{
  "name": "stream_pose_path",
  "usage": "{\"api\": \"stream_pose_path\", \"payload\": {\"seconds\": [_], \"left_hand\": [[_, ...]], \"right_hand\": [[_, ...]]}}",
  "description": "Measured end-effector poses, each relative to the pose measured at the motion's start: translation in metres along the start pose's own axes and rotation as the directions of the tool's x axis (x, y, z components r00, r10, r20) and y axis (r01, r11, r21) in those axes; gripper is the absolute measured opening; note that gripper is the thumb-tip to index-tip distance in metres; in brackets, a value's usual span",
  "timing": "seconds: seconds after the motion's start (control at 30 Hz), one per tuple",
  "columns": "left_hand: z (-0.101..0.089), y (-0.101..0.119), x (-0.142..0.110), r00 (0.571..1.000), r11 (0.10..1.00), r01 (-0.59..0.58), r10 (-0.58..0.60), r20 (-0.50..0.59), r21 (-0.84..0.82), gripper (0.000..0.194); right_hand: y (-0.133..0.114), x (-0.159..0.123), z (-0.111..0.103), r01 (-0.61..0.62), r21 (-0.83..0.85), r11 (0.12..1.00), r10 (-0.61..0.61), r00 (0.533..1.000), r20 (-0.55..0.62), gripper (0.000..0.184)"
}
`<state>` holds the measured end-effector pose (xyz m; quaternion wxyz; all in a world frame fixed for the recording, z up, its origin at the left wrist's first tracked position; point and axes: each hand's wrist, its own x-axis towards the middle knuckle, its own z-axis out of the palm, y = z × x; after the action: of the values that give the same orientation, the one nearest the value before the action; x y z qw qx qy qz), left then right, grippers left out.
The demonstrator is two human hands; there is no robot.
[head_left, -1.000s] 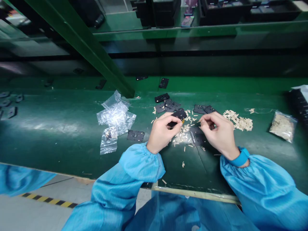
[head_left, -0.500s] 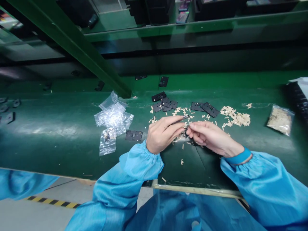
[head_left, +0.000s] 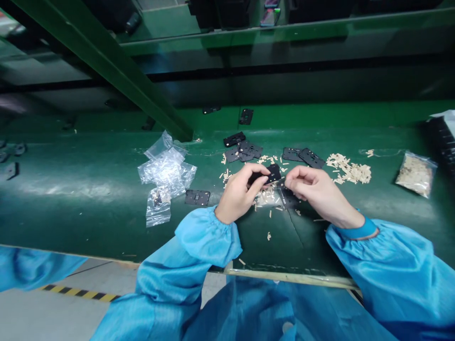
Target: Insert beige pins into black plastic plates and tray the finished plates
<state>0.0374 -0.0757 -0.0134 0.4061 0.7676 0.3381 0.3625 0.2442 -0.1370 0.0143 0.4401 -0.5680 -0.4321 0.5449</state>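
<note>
Head cam view: my left hand [head_left: 239, 193] has a small black plate [head_left: 273, 174] pinched firmly between thumb and fingers. The plate's long axis runs roughly left to right, tipped up a bit at the right end, and it's held just above the green workbench [head_left: 88, 199], between my hands. My right hand [head_left: 320, 193] is half curled, with its fingertips [head_left: 289, 180] right beside that plate, though I can't tell if they've got hold of anything. Another black plate [head_left: 287, 196] lies just under them. Up ahead there's a bunch of about six overlapping black plates [head_left: 250, 150], plus a single black plate [head_left: 197, 197] by two crumpled clear plastic bags [head_left: 165, 170]. Loose pale strips [head_left: 350, 173] are scattered around, next to a filled clear bag [head_left: 415, 175].
</note>
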Motion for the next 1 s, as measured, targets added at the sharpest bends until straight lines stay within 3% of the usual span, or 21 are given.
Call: {"api": "stream_pose_path", "payload": {"seconds": [0.07, 0.17, 0.3, 0.4, 0.53, 0.63, 0.7, 0.83, 1.0], "left_hand": [[0.001, 0.000, 0.002, 0.971, 0.945, 0.229, -0.205, 0.121, -0.235, 0.023], [-0.001, 0.003, 0.005, 0.913, 0.872, 0.387, -0.316, 0.258, -0.301, 0.026], [-0.005, 0.008, 0.010, 0.943, 0.935, 0.306, -0.273, 0.187, -0.177, 0.015], [-0.005, 0.009, 0.010, 0.968, 0.959, 0.229, -0.207, 0.142, -0.164, 0.019], [0.000, 0.009, 0.008, 0.930, 0.872, 0.364, -0.323, 0.174, -0.328, 0.031], [0.004, 0.011, 0.008, 0.881, 0.798, 0.469, -0.453, 0.135, -0.379, 0.041], [0.005, 0.011, 0.009, 0.855, 0.757, 0.503, -0.508, 0.109, -0.417, 0.037], [0.007, 0.012, 0.010, 0.857, 0.754, 0.491, -0.507, 0.089, -0.436, 0.023], [0.011, 0.013, 0.008, 0.851, 0.751, 0.502, -0.518, 0.090, -0.428, 0.019]], "right_hand": [[-0.004, 0.001, -0.004, 0.105, -0.135, 0.985, -0.116, 0.990, -0.074, 0.012], [-0.004, 0.003, -0.008, 0.189, -0.227, 0.955, -0.217, 0.970, -0.105, 0.009], [0.003, 0.002, -0.002, 0.202, -0.199, 0.959, -0.218, 0.974, -0.062, 0.008], [0.008, 0.000, 0.005, 0.181, -0.158, 0.971, -0.186, 0.982, -0.017, 0.008], [0.010, -0.002, 0.010, 0.216, -0.190, 0.958, -0.230, 0.972, -0.050, 0.007], [0.012, -0.002, 0.010, 0.253, -0.199, 0.947, -0.279, 0.953, -0.114, 0.005], [0.014, -0.002, 0.009, 0.252, -0.195, 0.948, -0.280, 0.951, -0.131, 0.005], [0.019, -0.003, 0.011, 0.216, -0.209, 0.954, -0.252, 0.954, -0.162, 0.007], [0.022, -0.006, 0.015, 0.220, -0.265, 0.939, -0.268, 0.949, -0.165, 0.008]]}}
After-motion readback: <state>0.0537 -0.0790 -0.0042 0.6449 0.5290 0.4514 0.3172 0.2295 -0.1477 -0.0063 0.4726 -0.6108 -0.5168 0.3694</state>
